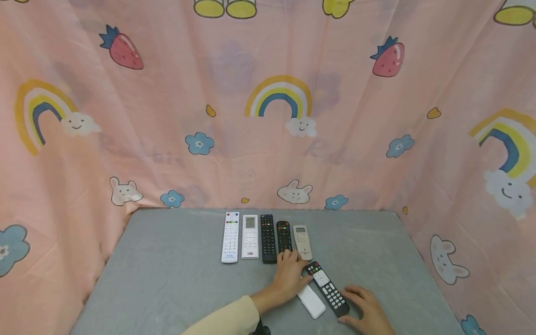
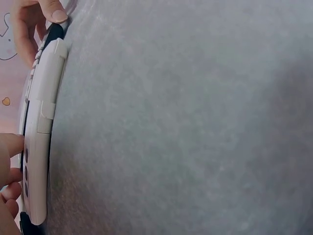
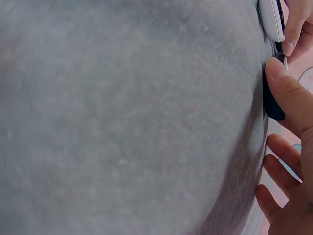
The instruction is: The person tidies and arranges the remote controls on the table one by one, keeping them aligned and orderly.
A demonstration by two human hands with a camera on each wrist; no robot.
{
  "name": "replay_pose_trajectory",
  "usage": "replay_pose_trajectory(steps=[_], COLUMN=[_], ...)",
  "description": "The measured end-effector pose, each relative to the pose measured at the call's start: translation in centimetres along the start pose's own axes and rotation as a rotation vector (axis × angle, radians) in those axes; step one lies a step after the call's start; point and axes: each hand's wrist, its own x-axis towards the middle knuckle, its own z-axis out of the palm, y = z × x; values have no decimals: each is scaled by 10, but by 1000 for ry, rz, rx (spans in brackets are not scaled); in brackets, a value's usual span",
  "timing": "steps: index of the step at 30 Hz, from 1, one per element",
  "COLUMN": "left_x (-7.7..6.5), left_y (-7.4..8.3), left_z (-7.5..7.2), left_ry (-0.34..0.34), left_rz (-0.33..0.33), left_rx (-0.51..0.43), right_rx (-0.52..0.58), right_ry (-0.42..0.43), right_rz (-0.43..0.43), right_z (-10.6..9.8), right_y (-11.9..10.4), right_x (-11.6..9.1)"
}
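Note:
A black remote control with white buttons point(image 1: 331, 293) lies slanted on the grey cloth between the hands. My left hand point(image 1: 289, 274) reaches over its upper end, thumb tip at its left edge. The left fingertips overlap the lower end of a small black remote point(image 1: 284, 232). My right hand point(image 1: 364, 309) has thumb and forefinger at the lower end of the slanted remote; in the right wrist view the thumb point(image 3: 288, 93) lies against its dark end point(image 3: 273, 98). A white remote point(image 1: 311, 302), face unseen, lies just left of it, partly under the left hand.
Along the back stand in a row a long white remote point(image 1: 230, 239), a white remote with a screen point(image 1: 250, 237), a long black remote point(image 1: 268, 239) and a cream remote point(image 1: 302, 242). A pink patterned curtain point(image 1: 251, 163) hangs behind the grey table point(image 1: 167, 270).

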Motion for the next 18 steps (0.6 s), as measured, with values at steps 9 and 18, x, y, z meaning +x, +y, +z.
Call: replay_pose_trajectory(steps=[9, 18], left_x=[0, 2], left_y=[1, 1], left_z=[-2, -4], left_ry=[-14, -25], left_rz=[-6, -23], left_rx=[-11, -22], right_rx=[-14, -31], right_ry=[-3, 47], right_rz=[-2, -30], right_z=[-2, -1], right_y=[-4, -6], right_x=[0, 1])
